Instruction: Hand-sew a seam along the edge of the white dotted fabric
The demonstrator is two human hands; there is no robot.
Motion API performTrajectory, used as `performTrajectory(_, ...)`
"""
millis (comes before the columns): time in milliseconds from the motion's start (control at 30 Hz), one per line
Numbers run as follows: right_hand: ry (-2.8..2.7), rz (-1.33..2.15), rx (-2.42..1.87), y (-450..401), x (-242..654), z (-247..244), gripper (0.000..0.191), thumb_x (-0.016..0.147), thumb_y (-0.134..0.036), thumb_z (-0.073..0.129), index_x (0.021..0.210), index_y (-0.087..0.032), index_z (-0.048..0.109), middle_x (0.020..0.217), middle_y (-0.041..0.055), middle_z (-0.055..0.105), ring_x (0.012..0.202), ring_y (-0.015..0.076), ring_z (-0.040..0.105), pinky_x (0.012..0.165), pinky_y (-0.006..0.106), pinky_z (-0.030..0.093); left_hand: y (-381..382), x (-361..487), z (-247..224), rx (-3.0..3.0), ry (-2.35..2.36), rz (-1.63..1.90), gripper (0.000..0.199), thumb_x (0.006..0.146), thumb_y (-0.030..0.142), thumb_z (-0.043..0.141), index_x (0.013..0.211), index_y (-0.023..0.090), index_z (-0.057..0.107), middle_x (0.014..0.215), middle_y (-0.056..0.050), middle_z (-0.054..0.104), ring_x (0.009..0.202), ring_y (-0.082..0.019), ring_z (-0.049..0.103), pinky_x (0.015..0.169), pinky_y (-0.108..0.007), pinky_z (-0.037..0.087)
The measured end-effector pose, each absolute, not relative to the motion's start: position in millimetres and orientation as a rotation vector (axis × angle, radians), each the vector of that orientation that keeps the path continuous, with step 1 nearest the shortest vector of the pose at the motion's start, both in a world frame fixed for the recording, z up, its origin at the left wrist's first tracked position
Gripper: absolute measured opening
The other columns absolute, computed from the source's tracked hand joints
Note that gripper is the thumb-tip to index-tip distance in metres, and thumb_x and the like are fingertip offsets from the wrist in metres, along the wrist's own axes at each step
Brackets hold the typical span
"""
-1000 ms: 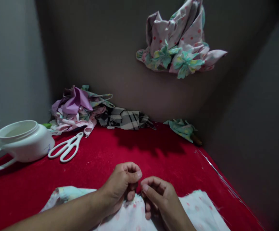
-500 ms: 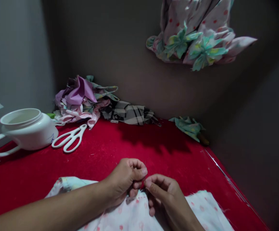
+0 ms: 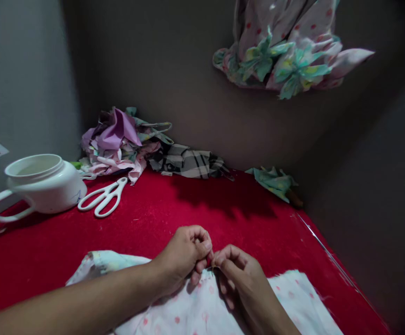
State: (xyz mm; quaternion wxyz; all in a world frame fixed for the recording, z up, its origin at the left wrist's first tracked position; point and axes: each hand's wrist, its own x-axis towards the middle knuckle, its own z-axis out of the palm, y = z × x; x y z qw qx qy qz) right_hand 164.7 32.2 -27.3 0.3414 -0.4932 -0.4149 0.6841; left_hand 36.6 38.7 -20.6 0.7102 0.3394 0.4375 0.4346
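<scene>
White cloth with pink dots [image 3: 195,307] lies across the front of the red table cover, under both hands. My left hand [image 3: 186,256] is closed in a pinch over its upper edge; something thin, too small to name, shows at the fingertips. Close beside it on the right, my right hand [image 3: 240,279] pinches thumb and forefinger together at the cloth's gathered edge. What those fingertips hold is too small to make out. The cloth's left end shows a pale green and yellow patterned part [image 3: 111,261].
Behind on the red cover [image 3: 153,209] are a white mug-like pot [image 3: 49,186], white-handled scissors [image 3: 104,197], a heap of fabric scraps [image 3: 118,139], plaid cloth [image 3: 192,163] and green cloth [image 3: 272,181]. Dotted fabric with green flowers [image 3: 293,65] hangs above. A thin metallic rod [image 3: 328,253] lies along the right edge.
My right hand has moved slightly up and left, its fingertips nearer my left hand. Both hands remain closed. The view has shifted slightly.
</scene>
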Motion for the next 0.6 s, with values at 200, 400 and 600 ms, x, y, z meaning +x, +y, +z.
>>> performTrajectory(200,-1.147,1.745,-1.342,32.5,165.5,-25.3,0.016,0.066,-0.027,0.055,0.060,-0.015,0.046,0.033,-0.0087,0.039,0.027,0.0009,0.024,0.026,0.012,0.017,38.2,38.0,-25.9,0.801,0.990,0.954,0.016,0.074,0.025,0.045,0.062,0.014,0.045,0.033,0.004,0.045,0.019,-0.005,0.032,0.019,-0.012,0.021)
performTrajectory(400,-1.157,1.746,-1.366,33.2,166.1,-22.4,0.016,0.065,-0.026,0.054,0.058,-0.015,0.047,0.035,-0.0083,0.039,0.028,0.0008,0.025,0.026,0.012,0.016,37.6,38.1,-25.0,0.810,1.034,0.944,0.016,0.077,0.021,0.039,0.062,0.015,0.043,0.033,0.004,0.046,0.020,-0.005,0.033,0.020,-0.011,0.022)
performTrajectory(600,-1.126,1.863,-1.337,34.6,169.9,-20.7,0.016,0.064,-0.027,0.057,0.060,-0.014,0.048,0.034,-0.0094,0.037,0.028,0.0003,0.020,0.026,0.012,0.012,37.9,40.8,-22.8,0.827,1.026,0.953,0.014,0.075,0.020,0.040,0.062,0.015,0.042,0.034,0.004,0.047,0.020,-0.005,0.033,0.020,-0.012,0.022)
